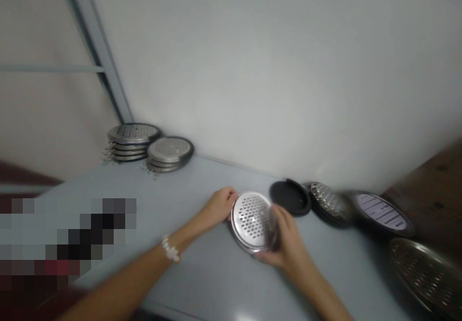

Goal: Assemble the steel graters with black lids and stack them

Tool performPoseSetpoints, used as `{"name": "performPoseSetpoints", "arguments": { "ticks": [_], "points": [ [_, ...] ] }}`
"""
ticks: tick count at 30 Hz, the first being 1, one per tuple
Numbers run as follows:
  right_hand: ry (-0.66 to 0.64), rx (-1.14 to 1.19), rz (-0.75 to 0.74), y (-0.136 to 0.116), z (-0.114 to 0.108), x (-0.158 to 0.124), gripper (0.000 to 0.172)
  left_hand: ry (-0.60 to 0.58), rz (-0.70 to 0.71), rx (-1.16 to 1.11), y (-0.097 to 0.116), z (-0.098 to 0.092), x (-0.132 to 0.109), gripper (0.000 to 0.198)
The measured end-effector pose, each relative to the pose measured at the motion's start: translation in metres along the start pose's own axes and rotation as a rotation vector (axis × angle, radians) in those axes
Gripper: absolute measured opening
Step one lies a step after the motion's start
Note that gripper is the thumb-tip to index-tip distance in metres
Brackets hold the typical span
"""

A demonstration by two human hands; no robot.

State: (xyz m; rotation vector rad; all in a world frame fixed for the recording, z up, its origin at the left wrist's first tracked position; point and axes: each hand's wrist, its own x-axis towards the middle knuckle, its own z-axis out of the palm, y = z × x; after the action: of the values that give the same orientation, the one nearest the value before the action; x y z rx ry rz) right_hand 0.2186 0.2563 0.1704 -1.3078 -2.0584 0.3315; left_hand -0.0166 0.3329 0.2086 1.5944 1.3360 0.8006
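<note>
No lettering can be read: the round grater disc [397, 231] at the far right carries a pale purple label [380, 211] — its printed lines are too blurred.

Right hand [287, 239] was blurred by motion; its fingers hid the right part of the perforated steel disc [250, 220], and a dark object [276, 227] at them could not be identified. Printing on the round label [380, 211] was too blurred to read. Large grater plate [428, 277] was cut off by the right and bottom edges. Lower-left corner was obscured by a pixelated patch [61, 239].
</note>
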Motion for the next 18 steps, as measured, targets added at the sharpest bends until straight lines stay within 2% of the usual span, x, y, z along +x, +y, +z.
{"name": "performPoseSetpoints", "arguments": {
  "ticks": [4,7,11,15,18],
  "points": [
    [-0.071,0.055,0.025,0.006,0.004,-0.002,0.113,0.112,0.128,0.509,0.001,-0.008,-0.002,0.021],
    [-0.084,0.063,0.043,0.006,0.006,-0.004,0.118,0.083,0.193,0.703,0.001,-0.008,-0.005,0.020],
    [-0.101,0.063,0.072,0.004,0.007,-0.005,0.117,0.026,0.242,0.729,0.003,-0.003,-0.009,0.023],
    [-0.081,0.036,0.080,0.007,0.009,-0.006,0.113,0.059,0.292,0.674,0.006,0.000,-0.010,0.025],
    [-0.081,-0.001,0.071,0.010,0.010,-0.007,0.113,0.063,0.319,0.588,0.006,0.001,-0.010,0.018]
  ]
}}
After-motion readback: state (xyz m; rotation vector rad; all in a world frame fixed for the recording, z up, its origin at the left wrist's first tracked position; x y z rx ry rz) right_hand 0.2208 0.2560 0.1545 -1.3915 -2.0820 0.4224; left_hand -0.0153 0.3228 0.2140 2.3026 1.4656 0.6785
